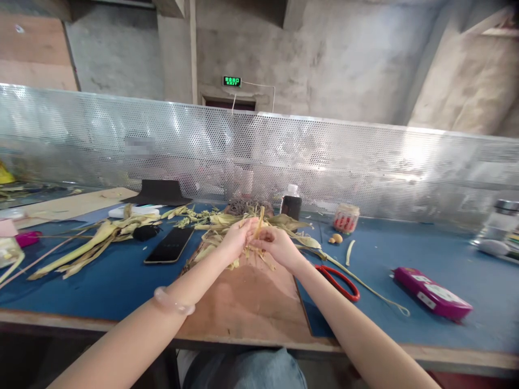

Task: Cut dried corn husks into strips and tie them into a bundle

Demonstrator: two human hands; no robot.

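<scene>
Over a brown board [251, 308] my two hands meet around a thin yellowish strip of dried plant, perhaps husk [261, 217], which stands up between them. My left hand [239, 237], with a pale bracelet further up the arm, is closed on it from the left. From the right, my right hand [278, 244] pinches the lower part with bent fingers. The strip's bottom end is hidden by the fingers. Pale dried leaves [214, 237] lie loosely beneath and behind both hands. Red-handled scissors [338, 282] rest right of my right forearm.
Left lie a phone [169, 246], a black bundle [146, 232] and long dried stalks [93, 243]. Behind stands a capped bottle [291, 202] before a perforated metal screen [348, 162]. Rightward are a jar [346, 219], a magenta packet [432, 294] and a clear bottle [500, 224].
</scene>
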